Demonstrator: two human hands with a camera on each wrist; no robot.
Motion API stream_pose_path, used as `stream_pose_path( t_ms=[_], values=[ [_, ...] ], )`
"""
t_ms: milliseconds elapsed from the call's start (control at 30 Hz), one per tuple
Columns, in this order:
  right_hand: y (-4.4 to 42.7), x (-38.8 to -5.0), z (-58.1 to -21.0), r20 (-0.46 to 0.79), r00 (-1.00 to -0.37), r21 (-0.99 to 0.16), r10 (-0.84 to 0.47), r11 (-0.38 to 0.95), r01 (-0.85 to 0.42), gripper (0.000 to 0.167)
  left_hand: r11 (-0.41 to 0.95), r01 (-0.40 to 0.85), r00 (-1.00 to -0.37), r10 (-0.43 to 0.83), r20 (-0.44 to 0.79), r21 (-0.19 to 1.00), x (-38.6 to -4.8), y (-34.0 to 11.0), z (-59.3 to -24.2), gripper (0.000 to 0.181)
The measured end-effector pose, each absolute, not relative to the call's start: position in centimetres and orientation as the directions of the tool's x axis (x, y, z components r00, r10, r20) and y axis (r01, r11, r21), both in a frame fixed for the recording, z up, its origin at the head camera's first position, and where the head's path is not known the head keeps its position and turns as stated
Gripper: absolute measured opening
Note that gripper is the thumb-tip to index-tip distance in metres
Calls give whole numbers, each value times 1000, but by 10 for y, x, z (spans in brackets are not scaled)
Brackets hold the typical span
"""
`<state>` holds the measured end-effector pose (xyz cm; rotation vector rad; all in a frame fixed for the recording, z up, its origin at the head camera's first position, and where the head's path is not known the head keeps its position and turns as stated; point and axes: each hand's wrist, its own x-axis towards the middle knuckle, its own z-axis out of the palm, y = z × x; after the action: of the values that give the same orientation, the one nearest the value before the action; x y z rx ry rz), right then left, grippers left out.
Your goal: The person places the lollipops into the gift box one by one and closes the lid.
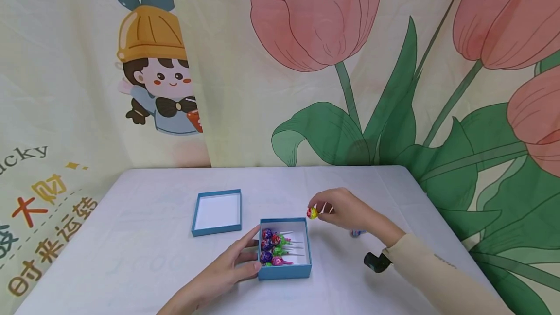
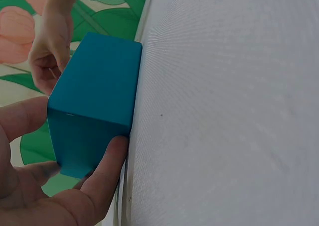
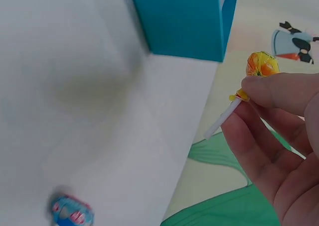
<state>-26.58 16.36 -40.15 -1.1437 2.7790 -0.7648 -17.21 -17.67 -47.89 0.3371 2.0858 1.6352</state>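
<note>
My right hand [image 1: 343,208] pinches a yellow-wrapped lollipop [image 3: 261,64] between thumb and fingers, above the table just right of a blue box. In the right wrist view its white stick slants down to the left. The open-topped blue box [image 1: 286,272] holds several lollipops [image 1: 278,252] in purple, red, green and pink wrappers, heads to the left and sticks to the right. At the box's left side my left hand [image 1: 232,264] holds it, thumb by the near corner and fingers along the side wall; the left wrist view shows fingertips on the blue box [image 2: 97,79].
Behind and left of the box lies a blue-rimmed lid [image 1: 217,212], white inside up. Under the right forearm another wrapped lollipop [image 3: 72,212] lies on the white table [image 1: 144,237]. A black wrist device [image 1: 377,262] hangs below the right sleeve. A printed curtain [image 1: 236,62] backs the table.
</note>
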Motion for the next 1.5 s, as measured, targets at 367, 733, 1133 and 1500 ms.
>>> stream_pose_path(
  t_ms=[367,733,1133,1500],
  values=[
    [130,-253,-392,150,-726,-528,-671,567,-632,27,279,-77,-867,455,-202,957,-172,-177,-478,82],
    [106,-244,-396,160,-687,-567,-709,504,-652,29,286,-101,-860,456,-228,953,-173,-177,-478,81],
    [95,-239,-409,128,-678,-580,-724,500,-643,29,293,-100,-861,453,-230,951,-173,-177,-478,81],
    [91,-237,-421,79,-668,-555,-740,523,-646,27,275,-97,-857,465,-221,956,-173,-178,-480,81]
  ],
)
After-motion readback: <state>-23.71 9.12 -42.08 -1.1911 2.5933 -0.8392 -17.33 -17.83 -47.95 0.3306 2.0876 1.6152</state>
